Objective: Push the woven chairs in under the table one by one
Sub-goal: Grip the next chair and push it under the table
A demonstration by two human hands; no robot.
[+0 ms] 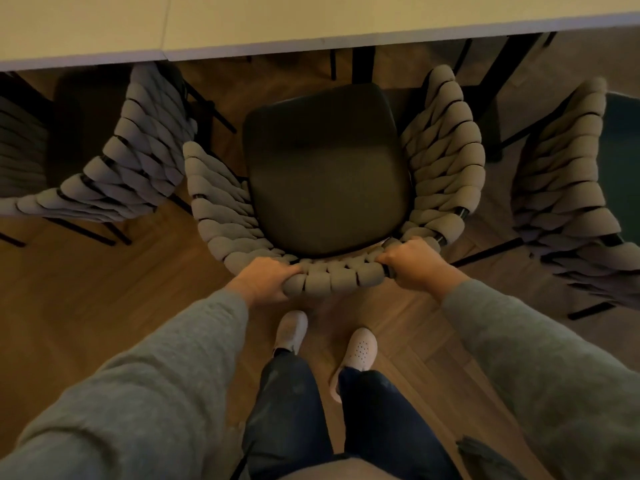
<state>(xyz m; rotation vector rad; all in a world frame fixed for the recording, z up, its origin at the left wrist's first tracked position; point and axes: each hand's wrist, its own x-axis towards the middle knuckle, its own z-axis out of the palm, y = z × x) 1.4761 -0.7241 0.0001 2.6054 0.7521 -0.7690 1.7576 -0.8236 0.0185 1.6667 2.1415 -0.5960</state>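
Observation:
A woven chair (329, 174) with a dark seat cushion and thick grey braided back stands right in front of me, facing the pale table (311, 22). Its seat front lies just short of the table edge. My left hand (266, 280) grips the top of the woven backrest on the left. My right hand (414, 263) grips the same backrest on the right. A second woven chair (114, 168) stands to the left, partly under the table. A third woven chair (568, 188) stands to the right, its seat out from the table.
Wooden herringbone floor (104, 289) lies all around. Black table legs (363, 64) stand beyond the middle chair's seat. My two feet in light shoes (360, 348) stand just behind the chair. The neighbouring chairs' black legs reach out close on both sides.

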